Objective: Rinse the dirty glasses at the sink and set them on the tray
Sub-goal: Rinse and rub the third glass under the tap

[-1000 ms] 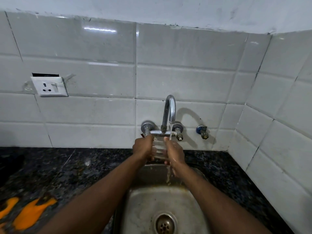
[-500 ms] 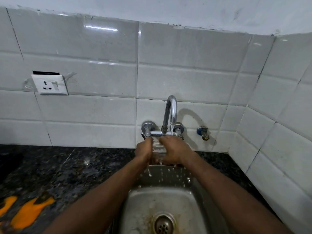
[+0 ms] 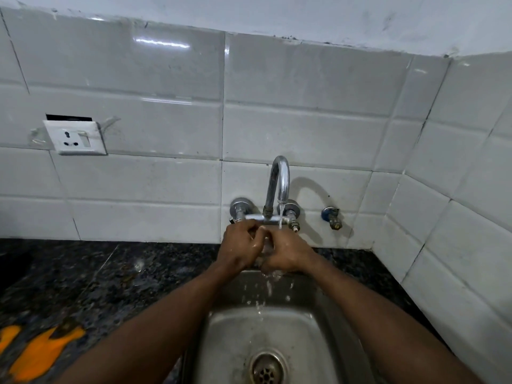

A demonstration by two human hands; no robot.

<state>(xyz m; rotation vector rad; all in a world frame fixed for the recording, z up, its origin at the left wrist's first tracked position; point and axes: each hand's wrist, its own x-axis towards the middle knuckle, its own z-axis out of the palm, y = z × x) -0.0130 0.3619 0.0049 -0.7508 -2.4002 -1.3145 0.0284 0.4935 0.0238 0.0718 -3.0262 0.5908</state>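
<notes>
The head view looks down on a steel sink (image 3: pixel 313 331) set into a dark speckled stone table (image 3: pixel 97 275), with white wall tiles (image 3: pixel 166 128) behind it and along the right. The 2 hands meet at the far edge of the sink, right under the chrome faucet (image 3: pixel 278 178), whose thin stream of water (image 3: pixel 280 218) falls onto them and splashes down toward the drain (image 3: pixel 266 368). The left hand (image 3: pixel 239 246) and right hand (image 3: pixel 289 254) press close together, and the fingers (image 3: pixel 256 231) of both are curled inward, clasped round the glass (image 3: pixel 265 247). The glass is held between the palms above the far end of the sink. It is almost wholly covered, and only a dim clear sliver shows in the gap, so its tilt cannot be told. Drops and streaks of water run down the far sink wall below the hands. To the right of the faucet a small blue-capped valve (image 3: pixel 331 216) sticks out of the wall. Far left, a white socket (image 3: pixel 76 138) sits on the tiles. Near left on the table lie blurred orange patches (image 3: pixel 41 353).
</notes>
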